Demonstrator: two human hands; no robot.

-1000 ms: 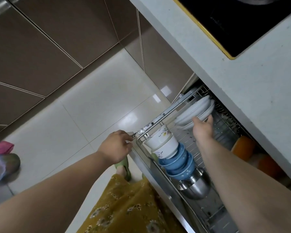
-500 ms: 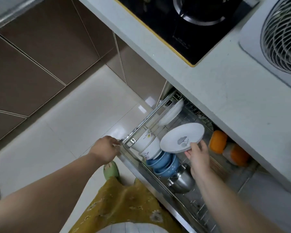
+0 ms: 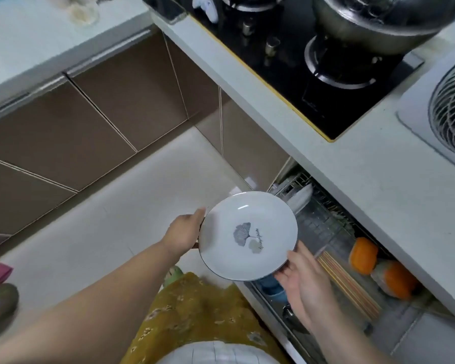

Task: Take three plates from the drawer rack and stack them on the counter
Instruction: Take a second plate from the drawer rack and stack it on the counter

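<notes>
First plate [image 3: 248,235] lifted above the rack [image 3: 323,222], gripped at opposite rims by left hand [image 3: 185,233] and right hand [image 3: 301,281]. None yet on the counter [image 3: 365,179]; more plates waiting in rack.

The plate [image 3: 248,235] bears small script beside a grey leaf print, too blurred to read

Two bare forearms reaching up from the bottom of the frame toward its centre. Left hand [image 3: 185,233] just left of centre, fingers extended, cupped against the left rim of a plate [image 3: 248,235]. Right hand [image 3: 301,281] at lower right of centre, palm up, fingers spread, supporting the plate's lower right edge.
</notes>
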